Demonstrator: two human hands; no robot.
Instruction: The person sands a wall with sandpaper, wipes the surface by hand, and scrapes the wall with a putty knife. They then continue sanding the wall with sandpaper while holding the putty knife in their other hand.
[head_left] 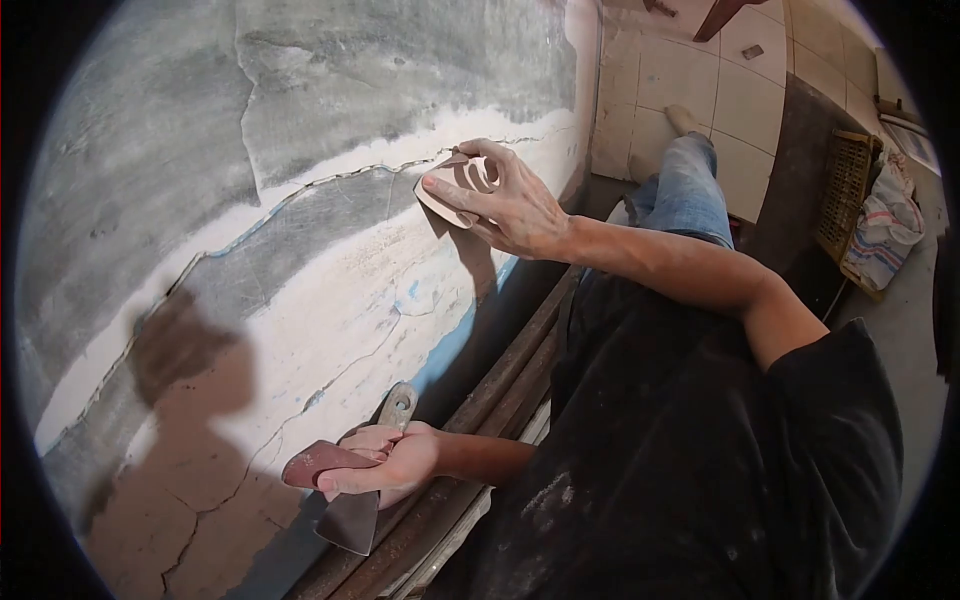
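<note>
My right hand (520, 205) is closed on a folded piece of sandpaper (445, 200), its pale backing showing. The sandpaper is at the wall (330, 90), by the right part of a long crack (270, 212) edged with white filler. Lower down, my left hand (395, 465) is closed around a putty knife (350, 522). Its dark blade points down, and its handle end with a hole sticks out above the hand. A reddish-brown piece of sandpaper (318, 462) is gripped in the same hand. Part of the knife is hidden by my fingers.
Brown pipes or poles (500, 385) run along the wall's foot, beside my body. A finer crack (320, 390) crosses the white lower patch. At right, a yellow plastic crate (845, 200) stands by a striped white sack (885, 225). Tiles (680, 75) cover the floor above.
</note>
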